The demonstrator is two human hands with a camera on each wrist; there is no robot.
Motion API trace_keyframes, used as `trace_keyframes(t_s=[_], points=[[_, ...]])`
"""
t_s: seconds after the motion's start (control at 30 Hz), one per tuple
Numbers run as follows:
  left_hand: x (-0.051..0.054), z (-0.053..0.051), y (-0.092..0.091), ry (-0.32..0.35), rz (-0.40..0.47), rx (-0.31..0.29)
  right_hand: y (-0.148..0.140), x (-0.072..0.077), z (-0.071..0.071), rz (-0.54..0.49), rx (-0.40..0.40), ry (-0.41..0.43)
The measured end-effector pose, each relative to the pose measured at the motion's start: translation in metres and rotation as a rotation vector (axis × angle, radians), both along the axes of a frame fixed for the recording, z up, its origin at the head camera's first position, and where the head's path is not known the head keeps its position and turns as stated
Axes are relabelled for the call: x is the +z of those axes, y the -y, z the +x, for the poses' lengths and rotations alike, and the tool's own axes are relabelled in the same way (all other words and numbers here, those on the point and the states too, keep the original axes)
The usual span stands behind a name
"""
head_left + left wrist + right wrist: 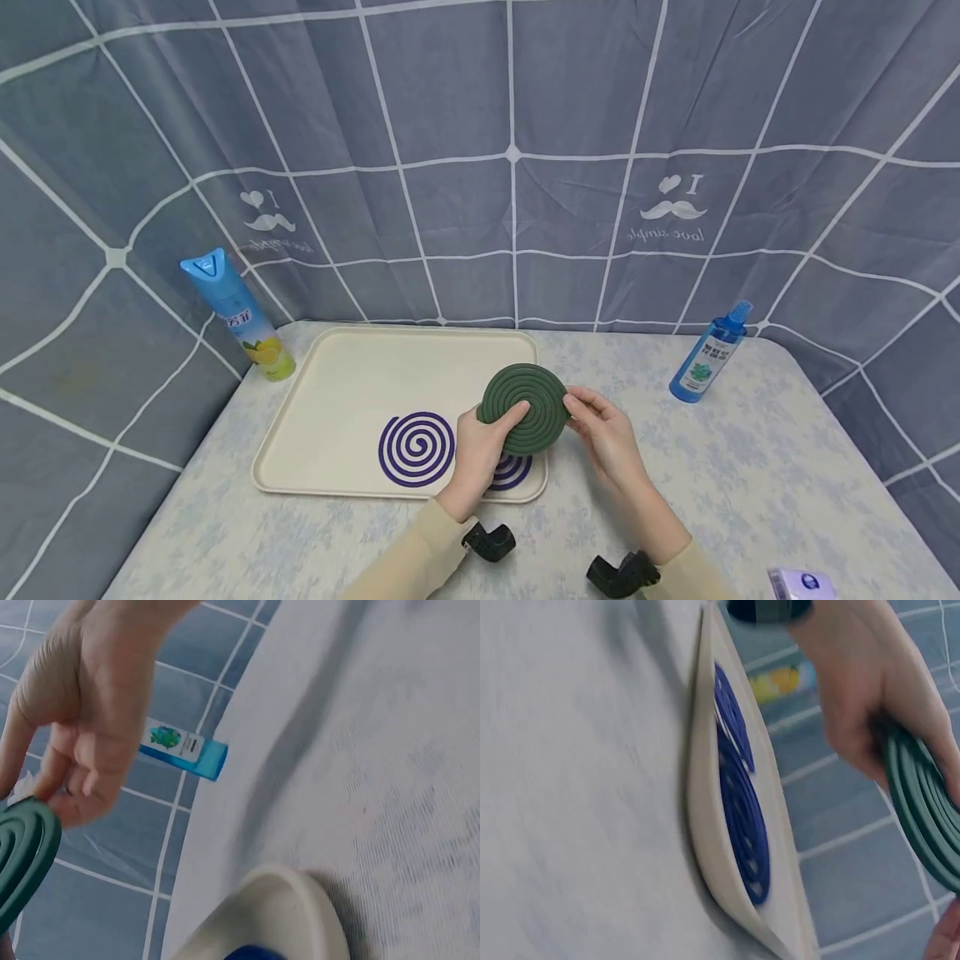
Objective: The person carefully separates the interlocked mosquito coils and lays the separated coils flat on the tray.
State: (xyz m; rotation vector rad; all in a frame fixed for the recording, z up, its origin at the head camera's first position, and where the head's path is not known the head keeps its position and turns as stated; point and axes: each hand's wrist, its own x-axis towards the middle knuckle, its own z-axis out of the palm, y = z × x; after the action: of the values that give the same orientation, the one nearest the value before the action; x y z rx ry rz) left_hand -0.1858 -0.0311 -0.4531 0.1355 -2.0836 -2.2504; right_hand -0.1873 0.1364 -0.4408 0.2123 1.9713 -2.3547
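A round green coil (536,400) with spiral rings is held above the right part of the cream tray (352,367). My left hand (480,450) grips its left side, thumb on the top face. At the coil's right edge, my right hand (611,442) pinches the rim between thumb and fingers. Two purple spirals lie in the tray: one whole (417,449), the other (512,473) partly hidden under the coil and left hand. In the left wrist view the green coil (26,855) meets the right hand's fingertips; the right wrist view shows its layered edge (922,802).
A blue and yellow spray can (240,317) stands left of the tray. A blue spray bottle (708,354) stands at the back right. A purple packet (801,583) lies at the front right edge. Grey checked cloth (450,208) hangs behind the table.
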Motion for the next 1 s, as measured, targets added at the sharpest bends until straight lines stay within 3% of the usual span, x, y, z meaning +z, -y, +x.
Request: trace_keyframes(t_s=[0.2,0.4,0.57,0.77,0.87,1.0], points=[[-0.002,0.0,0.007,-0.023,-0.12,-0.073,-0.011,0.005,-0.002,0.277,0.026,-0.059],[0.0,0.0,0.013,-0.034,-0.264,-0.12,-0.011,0.006,0.001,0.394,0.034,-0.118],[0.003,-0.003,0.019,-0.028,-0.443,-0.247,-0.012,0.005,0.001,0.484,0.08,-0.147],[0.01,-0.004,0.026,-0.002,-0.557,-0.406,-0.013,0.006,-0.003,0.602,0.171,-0.162],[0.011,-0.005,0.028,0.0,-0.543,-0.438,-0.011,0.009,-0.003,0.623,0.185,-0.142],[0.006,-0.005,0.03,0.054,-0.365,-0.384,-0.009,0.008,-0.002,0.593,0.152,-0.085]])
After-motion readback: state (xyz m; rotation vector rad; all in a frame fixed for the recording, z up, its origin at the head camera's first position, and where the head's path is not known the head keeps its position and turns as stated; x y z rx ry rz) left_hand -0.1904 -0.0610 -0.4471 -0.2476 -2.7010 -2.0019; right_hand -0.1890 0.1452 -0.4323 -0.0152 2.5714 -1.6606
